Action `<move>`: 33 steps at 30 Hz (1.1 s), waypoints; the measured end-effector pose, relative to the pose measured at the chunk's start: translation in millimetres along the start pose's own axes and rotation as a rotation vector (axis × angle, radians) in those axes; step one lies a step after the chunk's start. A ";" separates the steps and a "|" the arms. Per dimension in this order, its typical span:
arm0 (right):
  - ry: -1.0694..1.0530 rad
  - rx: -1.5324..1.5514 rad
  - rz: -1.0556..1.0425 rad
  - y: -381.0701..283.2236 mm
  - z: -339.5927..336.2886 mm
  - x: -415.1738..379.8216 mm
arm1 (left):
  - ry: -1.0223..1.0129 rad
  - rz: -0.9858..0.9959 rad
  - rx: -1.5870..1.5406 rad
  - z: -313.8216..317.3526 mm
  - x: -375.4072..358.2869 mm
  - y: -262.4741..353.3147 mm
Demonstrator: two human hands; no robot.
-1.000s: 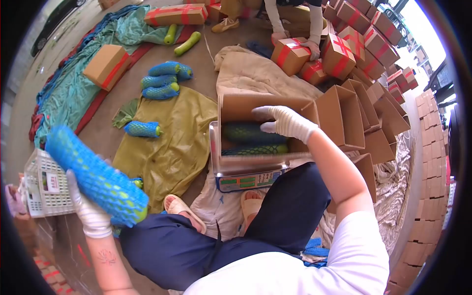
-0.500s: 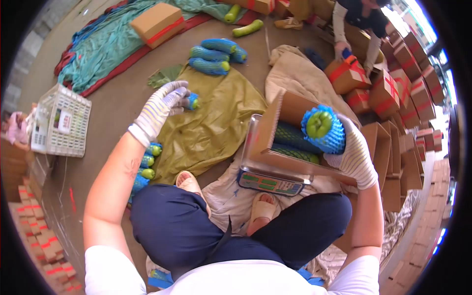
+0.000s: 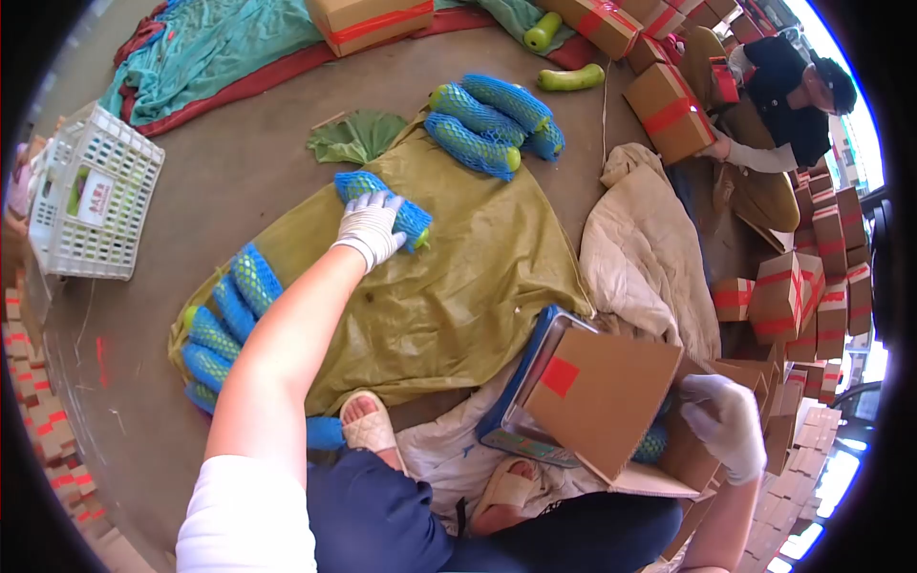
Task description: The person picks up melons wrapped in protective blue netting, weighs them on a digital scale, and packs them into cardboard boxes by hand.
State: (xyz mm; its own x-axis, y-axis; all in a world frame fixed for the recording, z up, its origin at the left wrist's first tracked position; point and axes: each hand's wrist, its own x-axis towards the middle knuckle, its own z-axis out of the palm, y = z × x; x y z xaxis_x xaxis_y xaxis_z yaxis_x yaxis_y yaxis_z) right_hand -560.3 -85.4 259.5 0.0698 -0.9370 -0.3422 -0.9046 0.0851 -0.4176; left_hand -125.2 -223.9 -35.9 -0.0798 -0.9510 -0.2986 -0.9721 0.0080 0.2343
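Observation:
My left hand (image 3: pixel 371 229), in a striped white glove, lies with its fingers wrapped over a long green gourd (image 3: pixel 414 222) in blue foam netting on the olive sheet (image 3: pixel 449 286). Beside the open cardboard box (image 3: pixel 607 392), my gloved right hand (image 3: pixel 728 425) holds nothing that I can see, its fingers apart and a little blurred. The box leans on a scale (image 3: pixel 523 444), one panel with a red tape square facing up. Inside it a netted gourd (image 3: pixel 651 445) shows in part; the rest is hidden by the cardboard.
Several netted gourds lie in a left row (image 3: pixel 215 334) and a far pile (image 3: pixel 487 124). A bare gourd (image 3: pixel 571 78) rests beyond. There is a white crate (image 3: pixel 100 196) at left. At right, a co-worker (image 3: pixel 788 105) handles a taped carton (image 3: pixel 669 113) near stacked boxes (image 3: pixel 778 296).
My left hand has come down onto the netted gourd. The gourd that my right hand held over the box has left that hand. The box has tilted, and the view has shifted.

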 end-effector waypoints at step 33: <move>0.009 -0.631 -0.212 -109.1 245.4 527.9 | -0.388 -0.106 -0.117 39.6 100.9 -39.8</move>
State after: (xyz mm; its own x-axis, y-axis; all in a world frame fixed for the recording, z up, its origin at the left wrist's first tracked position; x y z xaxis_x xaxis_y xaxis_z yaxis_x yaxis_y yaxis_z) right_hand -321.7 -506.3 -82.1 0.2721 -0.9147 -0.2988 -0.9446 -0.3132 0.0986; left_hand -103.3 -307.9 -112.0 -0.0796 -0.7575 -0.6480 -0.9496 -0.1400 0.2803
